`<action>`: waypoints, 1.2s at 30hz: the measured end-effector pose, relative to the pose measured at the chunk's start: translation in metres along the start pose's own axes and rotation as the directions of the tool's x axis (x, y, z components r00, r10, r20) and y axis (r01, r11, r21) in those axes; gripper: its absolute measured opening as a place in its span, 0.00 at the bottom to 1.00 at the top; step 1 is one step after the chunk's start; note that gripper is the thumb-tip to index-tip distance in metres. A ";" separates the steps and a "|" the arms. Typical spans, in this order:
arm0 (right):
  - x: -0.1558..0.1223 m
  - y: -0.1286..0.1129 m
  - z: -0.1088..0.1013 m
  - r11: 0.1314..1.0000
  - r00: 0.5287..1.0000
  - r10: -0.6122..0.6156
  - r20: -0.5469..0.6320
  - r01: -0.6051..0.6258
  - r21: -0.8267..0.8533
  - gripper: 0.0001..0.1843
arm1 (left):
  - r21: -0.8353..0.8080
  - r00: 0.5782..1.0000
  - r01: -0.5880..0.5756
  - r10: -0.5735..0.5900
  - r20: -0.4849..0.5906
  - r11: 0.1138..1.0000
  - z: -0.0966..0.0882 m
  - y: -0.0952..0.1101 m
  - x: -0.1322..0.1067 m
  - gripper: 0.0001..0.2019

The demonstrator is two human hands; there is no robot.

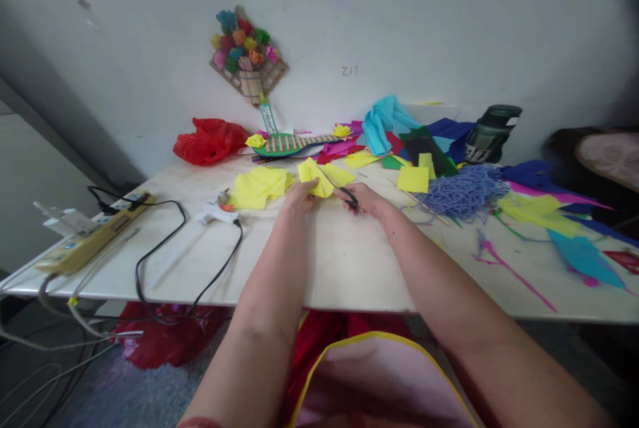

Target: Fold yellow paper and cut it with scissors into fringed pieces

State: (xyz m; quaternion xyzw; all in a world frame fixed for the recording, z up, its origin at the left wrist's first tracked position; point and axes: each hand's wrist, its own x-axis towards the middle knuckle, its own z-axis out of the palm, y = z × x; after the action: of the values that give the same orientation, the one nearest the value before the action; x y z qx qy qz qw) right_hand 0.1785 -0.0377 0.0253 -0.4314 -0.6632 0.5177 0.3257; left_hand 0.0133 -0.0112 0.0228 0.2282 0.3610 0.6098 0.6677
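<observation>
My left hand [303,194] is closed on a piece of yellow crepe paper [312,172] over the white table. In my right hand [363,199] is a pair of scissors [348,197] with dark handles, fingers wrapped round them. The scissor blades lie against the yellow paper, pointing up and to the left. Just left of my left hand rests a crumpled yellow sheet [259,187]. Beside that sheet lies a white glue gun [214,213] with a black cord.
A yellow power strip [94,231] with plugs and cords occupies the left side. Red plastic bag [212,142], green woven craft piece [294,144] and coloured papers line the back. To the right are tangled blue-purple string [462,192] and a dark bottle [492,135].
</observation>
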 end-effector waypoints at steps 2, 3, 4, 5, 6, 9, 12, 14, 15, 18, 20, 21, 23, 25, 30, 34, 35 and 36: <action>-0.001 -0.002 -0.001 1.000 1.000 -0.002 0.017 0.002 -0.003 0.18 | 0.012 1.000 0.004 -0.004 0.023 1.000 0.000 -0.001 0.000 0.18; -0.002 -0.002 -0.001 1.000 1.000 -0.001 0.020 0.001 -0.003 0.18 | 0.018 0.999 0.006 -0.007 0.036 1.000 0.000 -0.001 0.001 0.17; -0.002 -0.003 -0.001 1.000 1.000 0.001 0.021 -0.001 0.000 0.18 | 0.022 0.999 0.005 -0.006 0.049 1.000 0.000 -0.001 0.001 0.17; -0.003 -0.004 -0.001 1.000 1.000 0.004 0.019 -0.004 0.002 0.18 | 0.024 0.998 0.003 -0.005 0.061 1.000 0.000 -0.002 0.001 0.17; -0.003 -0.006 0.000 1.000 1.000 0.006 0.015 -0.006 0.005 0.18 | 0.024 0.998 0.000 -0.002 0.068 1.000 0.000 -0.002 0.000 0.17; -0.005 -0.009 0.001 1.000 1.000 0.007 -0.012 -0.007 0.014 0.17 | 0.024 0.998 -0.008 0.006 0.066 1.000 0.001 -0.002 -0.001 0.15; -0.005 -0.009 0.002 0.999 0.998 0.027 -0.054 -0.025 0.040 0.17 | 0.031 0.997 -0.014 0.011 0.076 0.999 0.001 -0.002 -0.003 0.14; -0.003 -0.008 0.002 0.997 0.996 0.051 -0.070 -0.047 0.057 0.19 | 0.032 0.996 -0.019 0.016 0.086 0.999 0.001 -0.002 -0.003 0.15; -0.002 -0.007 0.003 0.997 0.995 0.057 -0.077 -0.053 0.061 0.20 | 0.031 0.996 -0.021 0.018 0.085 0.999 0.001 -0.002 -0.003 0.15; 0.002 -0.004 0.004 0.997 0.990 0.070 -0.123 -0.064 0.053 0.24 | 0.025 0.999 -0.018 0.017 0.048 1.000 0.002 -0.001 -0.003 0.14; 0.004 -0.005 0.006 0.996 0.984 0.080 -0.162 -0.073 0.046 0.29 | 0.024 1.000 -0.013 0.013 0.007 1.000 0.002 0.000 -0.004 0.13; 0.003 -0.006 0.007 0.997 0.981 0.078 -0.178 -0.071 0.042 0.31 | 0.024 1.000 -0.014 0.014 -0.008 1.000 0.003 0.000 -0.004 0.13; 0.001 -0.011 0.008 0.998 0.978 0.054 -0.203 -0.051 0.023 0.35 | 0.021 1.000 -0.020 0.021 -0.018 1.000 0.003 0.002 -0.003 0.13; -0.004 -0.017 0.010 1.000 0.975 0.021 -0.222 -0.025 -0.016 0.38 | 0.020 0.999 -0.029 0.030 -0.026 0.999 0.002 0.002 -0.003 0.13; -0.013 -0.025 0.011 0.998 0.982 -0.032 -0.187 0.021 -0.061 0.42 | 0.027 0.998 -0.054 0.054 -0.022 0.998 0.000 0.001 -0.001 0.13; -0.011 -0.020 0.008 0.999 0.996 -0.039 -0.082 0.038 -0.017 0.32 | 0.044 0.998 -0.067 0.067 0.000 0.997 0.001 0.002 -0.002 0.12; -0.010 -0.018 0.006 0.999 0.997 -0.039 -0.065 0.039 -0.010 0.29 | 0.048 0.997 -0.071 0.071 0.001 0.996 0.001 0.001 -0.003 0.12; -0.009 -0.017 0.005 0.999 0.998 -0.037 -0.052 0.037 -0.005 0.27 | 0.050 0.997 -0.075 0.075 0.003 0.996 0.002 0.001 -0.004 0.12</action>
State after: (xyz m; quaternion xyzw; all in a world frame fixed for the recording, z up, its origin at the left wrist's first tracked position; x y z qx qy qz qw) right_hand 0.1738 -0.0495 0.0405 -0.4333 -0.6633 0.4988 0.3515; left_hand 0.0140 -0.0142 0.0258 0.2585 0.3671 0.6252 0.6384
